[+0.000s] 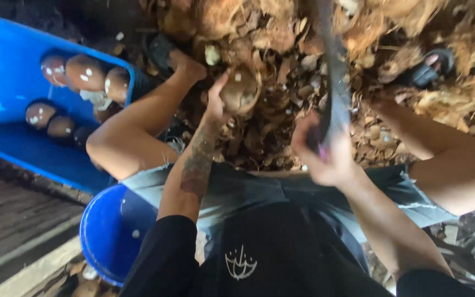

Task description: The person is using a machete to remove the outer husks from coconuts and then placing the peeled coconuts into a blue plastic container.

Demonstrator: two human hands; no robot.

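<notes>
Honestly that coconut (239, 91) looks hard, round and fairly weighty — left hand (215, 102) cups its side over the husk pile (281, 49), fingers wrapped on. Right hand (325, 151) is clenched on the blurred blade (333, 82) handle — grip low, clear of the cut

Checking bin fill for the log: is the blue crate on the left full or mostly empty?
Mostly empty. The blue crate holds only a few husked coconuts clustered on one side; much bare blue floor and wall shows around them.
</notes>
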